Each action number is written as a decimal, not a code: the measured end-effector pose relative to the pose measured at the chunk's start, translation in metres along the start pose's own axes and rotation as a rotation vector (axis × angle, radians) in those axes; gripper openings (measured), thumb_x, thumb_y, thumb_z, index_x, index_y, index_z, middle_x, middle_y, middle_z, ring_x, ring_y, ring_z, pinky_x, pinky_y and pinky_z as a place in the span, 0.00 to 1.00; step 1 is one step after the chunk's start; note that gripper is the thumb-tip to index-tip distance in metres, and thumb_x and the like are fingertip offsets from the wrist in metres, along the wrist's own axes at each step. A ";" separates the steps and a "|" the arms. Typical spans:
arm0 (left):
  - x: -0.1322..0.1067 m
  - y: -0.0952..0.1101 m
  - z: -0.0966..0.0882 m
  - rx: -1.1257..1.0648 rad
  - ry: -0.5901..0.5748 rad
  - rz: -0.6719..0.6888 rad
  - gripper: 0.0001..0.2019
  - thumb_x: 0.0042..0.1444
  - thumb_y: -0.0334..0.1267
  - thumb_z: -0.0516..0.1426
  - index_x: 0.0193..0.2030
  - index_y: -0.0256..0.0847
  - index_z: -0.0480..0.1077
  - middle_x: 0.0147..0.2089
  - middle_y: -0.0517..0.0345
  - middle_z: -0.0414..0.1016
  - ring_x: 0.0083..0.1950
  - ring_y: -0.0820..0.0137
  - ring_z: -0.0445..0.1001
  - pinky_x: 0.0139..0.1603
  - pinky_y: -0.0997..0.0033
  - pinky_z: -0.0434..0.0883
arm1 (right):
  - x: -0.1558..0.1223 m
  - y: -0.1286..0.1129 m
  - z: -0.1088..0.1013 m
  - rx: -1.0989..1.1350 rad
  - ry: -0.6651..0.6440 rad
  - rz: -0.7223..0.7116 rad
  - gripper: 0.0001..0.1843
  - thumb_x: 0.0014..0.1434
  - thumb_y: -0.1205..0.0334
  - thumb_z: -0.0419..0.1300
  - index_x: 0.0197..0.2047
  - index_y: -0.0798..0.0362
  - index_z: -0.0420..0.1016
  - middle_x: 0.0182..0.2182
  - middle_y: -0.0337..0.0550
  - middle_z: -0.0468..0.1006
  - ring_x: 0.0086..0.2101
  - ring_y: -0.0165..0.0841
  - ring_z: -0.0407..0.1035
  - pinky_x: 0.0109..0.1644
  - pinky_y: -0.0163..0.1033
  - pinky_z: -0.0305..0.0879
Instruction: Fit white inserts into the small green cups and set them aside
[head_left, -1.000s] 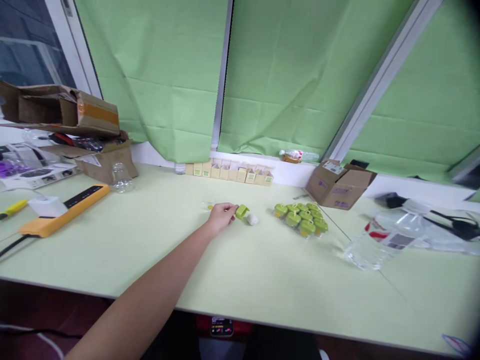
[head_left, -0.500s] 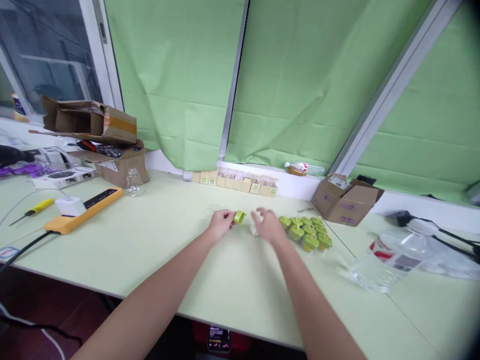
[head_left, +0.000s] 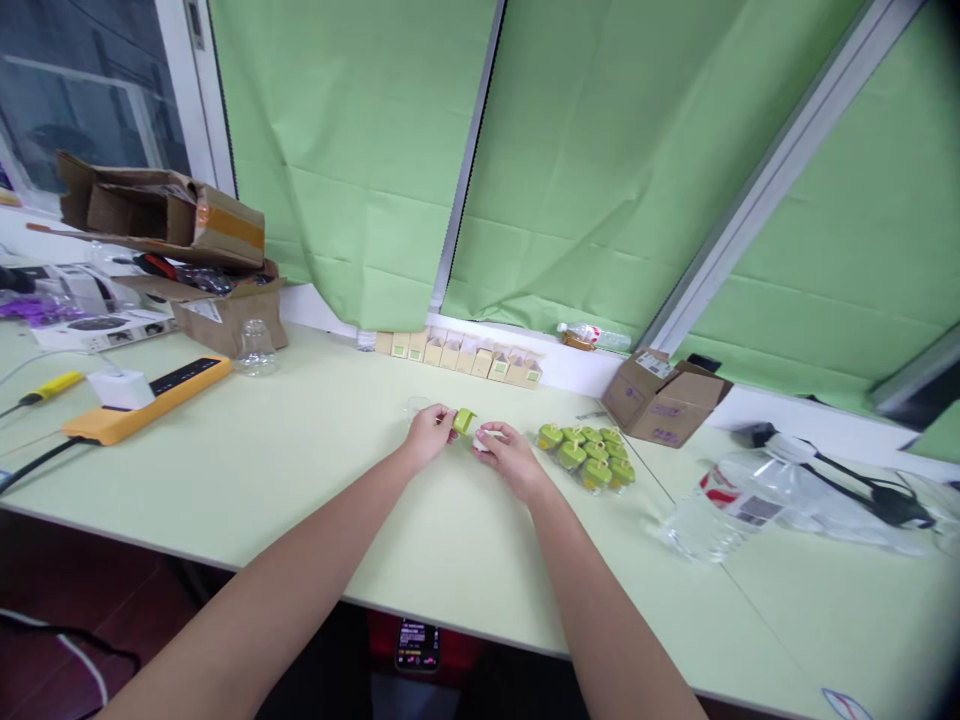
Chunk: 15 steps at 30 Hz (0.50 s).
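Since half a second ago our right hand (head_left: 508, 457) has closed in on the left one and picked the small white piece (head_left: 484, 439) off the table (head_left: 315, 470); a second ago only the left arm was out. Head view, the only one we have: our left hand (head_left: 427, 432) pinches the green cap (head_left: 463, 421) between fingertips, just above the table at mid-depth. Right hand is curled around the white piece, held just right of the cap, the two nearly touching; we cannot tell if they actually meet. Both forearms run from the near edge up toward the centre.

Right of the hands, a cluster of green-capped little jars (head_left: 586, 453) sits in clear wrap. Farther right, an open cardboard box (head_left: 660, 400) and a clear plastic bottle (head_left: 724, 500) lying on its side. Along the far edge, a row of small tan cartons (head_left: 459, 352) under the green blinds (head_left: 360, 160). Far left, an orange power strip (head_left: 146, 397) with a white plug block, a clear glass jar (head_left: 256, 350), and stacked brown boxes (head_left: 161, 215). A yellow-handled screwdriver (head_left: 41, 389) lies at the left edge.
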<state>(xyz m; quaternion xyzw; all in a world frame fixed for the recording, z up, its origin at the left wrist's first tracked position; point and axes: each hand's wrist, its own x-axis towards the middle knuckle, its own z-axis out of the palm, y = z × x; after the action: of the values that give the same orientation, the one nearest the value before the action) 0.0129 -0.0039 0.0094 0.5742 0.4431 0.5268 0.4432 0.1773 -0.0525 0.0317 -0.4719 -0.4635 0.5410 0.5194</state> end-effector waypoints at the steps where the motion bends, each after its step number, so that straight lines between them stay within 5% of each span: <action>1: 0.000 -0.001 0.000 -0.002 -0.005 0.006 0.12 0.57 0.45 0.56 0.30 0.39 0.70 0.23 0.59 0.72 0.24 0.70 0.72 0.29 0.70 0.71 | -0.003 -0.001 0.002 0.068 -0.037 0.028 0.21 0.41 0.57 0.73 0.37 0.52 0.72 0.31 0.39 0.77 0.33 0.31 0.74 0.46 0.40 0.71; 4: 0.003 -0.004 -0.001 0.010 -0.026 0.066 0.12 0.57 0.46 0.56 0.31 0.39 0.70 0.24 0.58 0.73 0.25 0.70 0.73 0.30 0.70 0.71 | -0.007 -0.004 0.002 0.130 -0.072 0.069 0.21 0.40 0.61 0.74 0.38 0.52 0.73 0.34 0.40 0.78 0.36 0.32 0.75 0.49 0.40 0.71; 10: 0.003 -0.002 -0.004 0.052 -0.001 0.168 0.12 0.58 0.46 0.54 0.33 0.39 0.70 0.28 0.57 0.74 0.27 0.69 0.75 0.31 0.70 0.71 | -0.001 -0.004 -0.004 0.005 0.013 0.017 0.24 0.42 0.56 0.73 0.43 0.50 0.74 0.40 0.44 0.80 0.39 0.34 0.75 0.39 0.36 0.71; 15: -0.002 0.005 -0.006 0.092 -0.006 0.248 0.13 0.59 0.47 0.53 0.34 0.40 0.70 0.28 0.59 0.73 0.28 0.70 0.74 0.33 0.70 0.70 | 0.001 -0.002 -0.001 0.114 0.019 -0.099 0.26 0.39 0.58 0.74 0.43 0.51 0.73 0.39 0.43 0.81 0.41 0.33 0.74 0.48 0.38 0.69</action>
<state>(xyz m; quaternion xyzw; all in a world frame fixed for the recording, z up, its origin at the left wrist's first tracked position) 0.0074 -0.0065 0.0141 0.6458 0.3909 0.5551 0.3492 0.1782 -0.0518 0.0336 -0.4232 -0.4496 0.5355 0.5762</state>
